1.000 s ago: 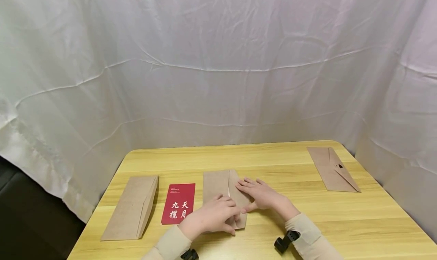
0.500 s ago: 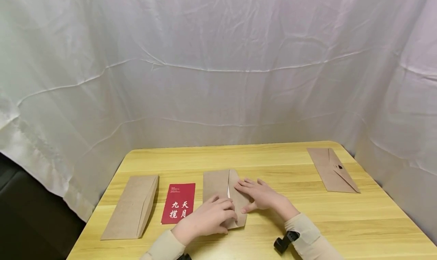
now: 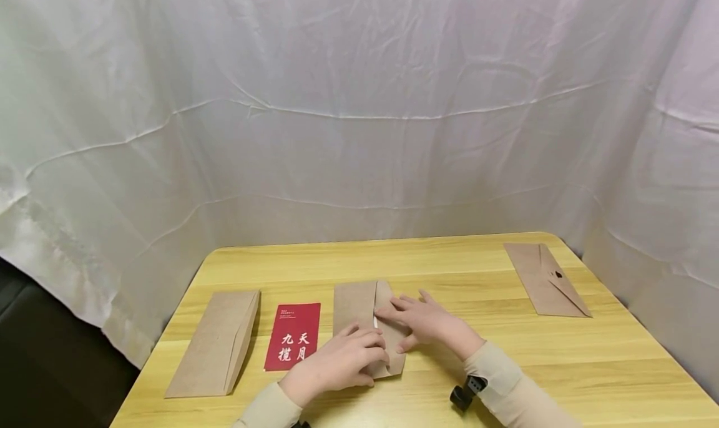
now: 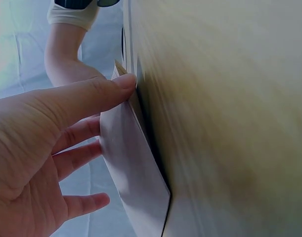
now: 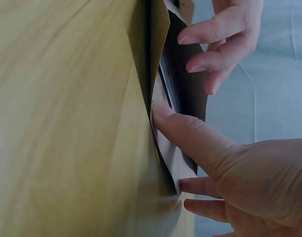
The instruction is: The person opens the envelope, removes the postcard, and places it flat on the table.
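Observation:
A brown paper envelope [image 3: 354, 303] lies in the middle of the wooden table, its right-hand flap [image 3: 391, 334] standing a little away from its body along a pale slit. My left hand [image 3: 342, 356] rests over the envelope's near part; in the left wrist view its thumb is straight along the near edge and the other fingers are loosely spread. My right hand [image 3: 429, 323] lies over the flap with fingers spread, forefinger reaching to the slit. In the right wrist view, my right thumb [image 5: 163, 109] touches the flap beside the dark, gaping mouth of the envelope.
Left of the hands lies a red card [image 3: 292, 335] with white characters. Beyond it, another brown envelope [image 3: 210, 347] rests with its side slightly raised. A third envelope [image 3: 536, 278] with a small black mark lies at the far right. White curtains [image 3: 359, 135] surround the table [image 3: 477, 259].
My left hand has shifted slightly left and back from the flap. My right fingers have moved left across the flap to the slit. The other envelopes and red card stay put.

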The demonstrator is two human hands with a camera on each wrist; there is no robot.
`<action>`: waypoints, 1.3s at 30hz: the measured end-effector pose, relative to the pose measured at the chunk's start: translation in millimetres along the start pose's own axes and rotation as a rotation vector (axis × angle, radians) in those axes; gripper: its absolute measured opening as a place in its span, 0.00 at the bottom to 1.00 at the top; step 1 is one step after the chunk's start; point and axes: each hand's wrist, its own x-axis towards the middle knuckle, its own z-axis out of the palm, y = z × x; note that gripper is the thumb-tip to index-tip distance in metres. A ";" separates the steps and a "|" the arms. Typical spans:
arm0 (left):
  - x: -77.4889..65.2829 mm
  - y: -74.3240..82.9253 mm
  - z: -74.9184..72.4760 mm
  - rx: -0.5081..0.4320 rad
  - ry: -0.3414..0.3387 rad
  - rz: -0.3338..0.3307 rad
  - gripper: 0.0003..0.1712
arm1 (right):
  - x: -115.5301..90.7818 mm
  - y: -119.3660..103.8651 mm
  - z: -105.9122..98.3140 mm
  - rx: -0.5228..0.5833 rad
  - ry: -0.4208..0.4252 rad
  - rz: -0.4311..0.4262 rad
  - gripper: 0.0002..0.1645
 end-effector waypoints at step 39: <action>-0.4 0.3 -0.8 -0.033 -0.020 -0.011 0.22 | -1.2 10.4 7.1 0.077 0.020 -0.044 0.50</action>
